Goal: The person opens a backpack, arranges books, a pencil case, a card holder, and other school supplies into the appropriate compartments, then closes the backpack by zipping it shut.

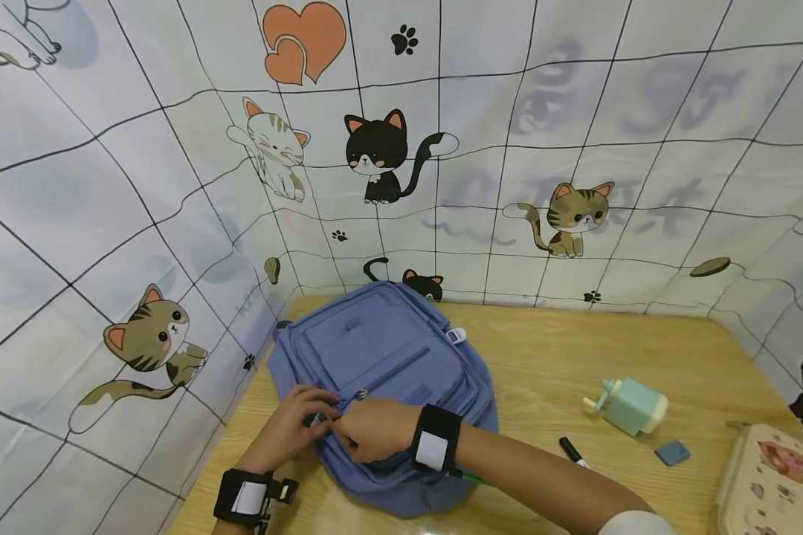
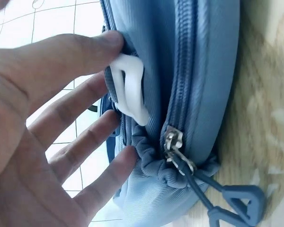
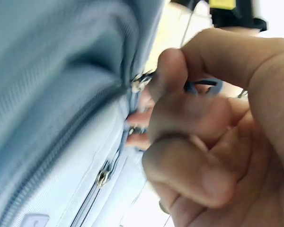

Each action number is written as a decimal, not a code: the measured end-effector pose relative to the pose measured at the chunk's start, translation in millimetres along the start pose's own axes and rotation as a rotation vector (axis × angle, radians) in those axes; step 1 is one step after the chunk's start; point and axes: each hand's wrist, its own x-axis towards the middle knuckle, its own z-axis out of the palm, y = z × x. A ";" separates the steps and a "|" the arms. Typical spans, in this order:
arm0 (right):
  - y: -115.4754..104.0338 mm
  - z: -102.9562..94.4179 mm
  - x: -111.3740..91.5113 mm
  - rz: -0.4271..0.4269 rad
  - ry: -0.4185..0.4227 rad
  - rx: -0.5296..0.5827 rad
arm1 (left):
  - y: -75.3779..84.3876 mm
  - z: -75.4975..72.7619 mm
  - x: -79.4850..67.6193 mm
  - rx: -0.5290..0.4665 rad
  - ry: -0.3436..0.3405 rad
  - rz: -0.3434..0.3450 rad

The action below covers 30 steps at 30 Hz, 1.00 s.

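A blue backpack (image 1: 381, 334) lies on the wooden table with its front pocket facing up. My left hand (image 1: 289, 429) holds the bag's near left edge; in the left wrist view its thumb and fingers are around the edge beside a white plastic buckle (image 2: 135, 92). Close by hang zipper pulls (image 2: 244, 201) from a metal slider. My right hand (image 1: 378, 429) is beside the left one, fingers curled. In the right wrist view its thumb and index finger pinch a zipper pull (image 3: 206, 85), mostly hidden, at a zipper slider (image 3: 138, 85) on the bag.
On the right of the table (image 1: 542, 357) are a mint pencil sharpener (image 1: 630, 406), a blue eraser (image 1: 672, 453), a black-capped marker (image 1: 570, 449) and a cream pencil case (image 1: 766, 483). A cat-printed curtain (image 1: 482, 178) stands behind and at both sides.
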 end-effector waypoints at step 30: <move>14.0 1.0 -114.3 0.186 0.062 0.113 | 63.6 17.9 21.6 0.173 -0.013 0.093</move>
